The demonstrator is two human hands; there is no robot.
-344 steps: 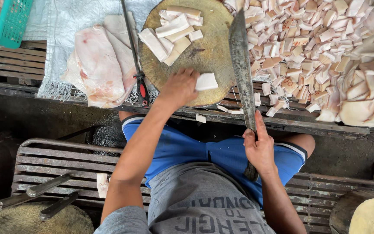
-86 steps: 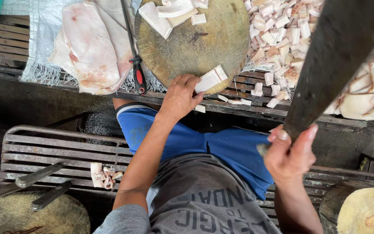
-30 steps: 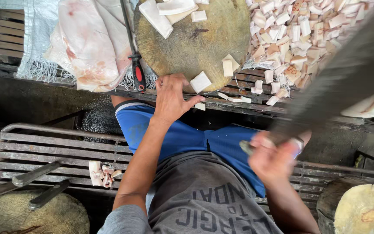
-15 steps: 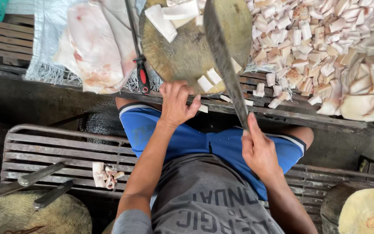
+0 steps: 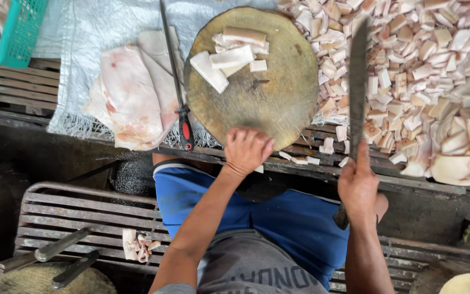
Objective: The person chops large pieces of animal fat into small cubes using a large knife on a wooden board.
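Right hand (image 5: 358,185) grips cleaver (image 5: 357,81) (blade beside chopping block (image 5: 270,98)).

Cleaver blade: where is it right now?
Head view, right of centre: the cleaver is held upright in the right hand, between the round chopping block and the pile of cut pieces.

Your left hand (image 5: 247,151) is stretched forward on a nearly straight arm, forearm bare, wrist level. Its fingers (image 5: 257,146) are curled under into a loose fist, knuckles up, thumb tucked along the side. Your right hand (image 5: 358,185) sits nearer your body and lower, elbow bent, forearm rising from the bottom edge of the view. It is clenched in a firm grasp, back of the hand facing up, index finger extended forward. The two hands are well apart.
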